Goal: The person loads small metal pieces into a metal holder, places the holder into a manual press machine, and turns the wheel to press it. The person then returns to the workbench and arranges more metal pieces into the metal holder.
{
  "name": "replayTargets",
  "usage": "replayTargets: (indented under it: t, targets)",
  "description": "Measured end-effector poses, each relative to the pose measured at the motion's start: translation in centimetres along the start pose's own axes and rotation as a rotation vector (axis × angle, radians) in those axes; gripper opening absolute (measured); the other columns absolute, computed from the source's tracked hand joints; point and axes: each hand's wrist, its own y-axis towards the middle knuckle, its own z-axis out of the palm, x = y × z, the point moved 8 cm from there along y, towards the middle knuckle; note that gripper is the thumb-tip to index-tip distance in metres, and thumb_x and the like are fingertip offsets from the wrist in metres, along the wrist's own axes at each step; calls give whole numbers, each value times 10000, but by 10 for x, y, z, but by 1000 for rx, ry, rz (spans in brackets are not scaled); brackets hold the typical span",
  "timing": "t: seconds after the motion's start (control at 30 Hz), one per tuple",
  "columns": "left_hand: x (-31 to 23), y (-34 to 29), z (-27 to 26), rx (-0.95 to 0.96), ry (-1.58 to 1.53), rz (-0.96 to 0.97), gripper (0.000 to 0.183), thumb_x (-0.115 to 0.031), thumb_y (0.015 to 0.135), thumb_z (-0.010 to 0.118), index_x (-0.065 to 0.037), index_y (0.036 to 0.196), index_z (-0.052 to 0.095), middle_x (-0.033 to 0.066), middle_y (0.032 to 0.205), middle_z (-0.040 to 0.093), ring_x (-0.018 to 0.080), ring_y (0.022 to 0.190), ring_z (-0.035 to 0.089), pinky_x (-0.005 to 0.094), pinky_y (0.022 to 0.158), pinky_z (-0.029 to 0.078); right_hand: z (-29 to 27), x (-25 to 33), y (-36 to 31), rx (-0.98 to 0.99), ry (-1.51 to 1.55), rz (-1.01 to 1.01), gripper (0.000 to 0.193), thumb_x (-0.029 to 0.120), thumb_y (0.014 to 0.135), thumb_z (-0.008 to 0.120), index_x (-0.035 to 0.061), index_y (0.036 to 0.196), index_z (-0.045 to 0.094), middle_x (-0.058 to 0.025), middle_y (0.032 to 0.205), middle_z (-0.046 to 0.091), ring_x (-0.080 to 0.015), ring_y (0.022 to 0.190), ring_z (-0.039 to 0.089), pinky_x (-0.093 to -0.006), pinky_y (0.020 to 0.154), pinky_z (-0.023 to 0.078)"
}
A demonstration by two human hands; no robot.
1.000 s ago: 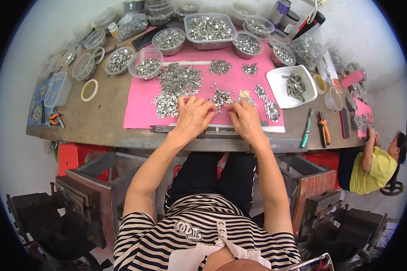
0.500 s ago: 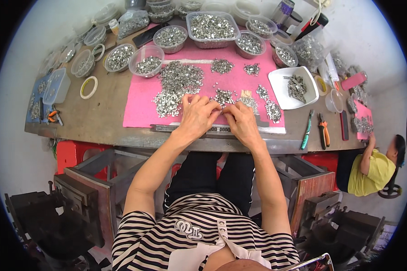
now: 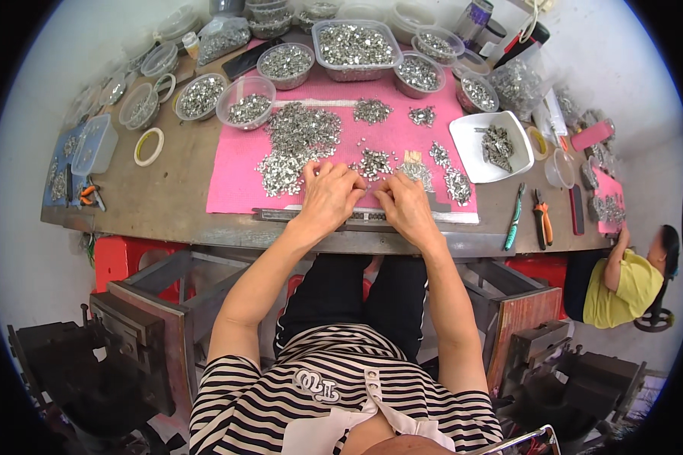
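Note:
Both my hands are over the front of a pink mat (image 3: 231, 171). My left hand (image 3: 330, 196) has its fingers curled and pinched, close to a heap of small shiny metal pieces (image 3: 282, 176). Opposite it, my right hand (image 3: 406, 203) pinches thumb against forefinger; anything in either pinch is too small to make out. A slotted metal bar (image 3: 275, 215) lies along the table's front edge beneath my hands, with a row of small pieces showing in its middle. Just beyond my fingertips is a small pile of metal parts (image 3: 374, 163). Beside my right hand lie thin pale strips (image 3: 415, 168).
A white tray (image 3: 461, 136) with dark metal parts stands on the right. Nearer the edge are teal-handled tweezers or pliers (image 3: 514, 220) and orange-black pliers (image 3: 542, 220). Tubs of metal pieces, including a large one (image 3: 357, 47), line the back. A person in yellow (image 3: 622, 288) sits far right.
My fingertips were nearly touching and have drawn apart, leaving a small gap over the bar. The white tray appears almost unmoved.

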Motion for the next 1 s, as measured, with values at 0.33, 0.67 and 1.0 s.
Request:
replayTargets:
  t: [0.33, 0.67, 1.0]
  targets:
    - [-6, 2, 5, -40, 39, 43, 68, -150, 860, 744, -117, 902, 701, 21, 837, 607, 217, 884, 589, 483, 1016, 325, 3, -2, -5, -28, -48, -13, 57, 51, 868, 710, 28, 892, 664, -116, 844, 634, -320, 798, 620, -413, 751, 424]
    - [-34, -31, -7, -34, -164, 114, 142, -141, 825, 765, -90, 927, 681, 29, 907, 632, 223, 933, 604, 429, 985, 347, -14, 24, -38, -89, 93, -105, 76, 13, 867, 692, 27, 900, 625, -101, 865, 603, -303, 824, 579, -401, 750, 411]
    - [-29, -34, -8, -44, -172, 132, 161, -121, 829, 752, -80, 968, 682, 54, 923, 634, 246, 927, 601, 421, 964, 378, -18, 21, -33, -128, 102, -109, 85, 13, 848, 714, 26, 922, 675, -101, 875, 623, -295, 821, 604, -392, 749, 455]
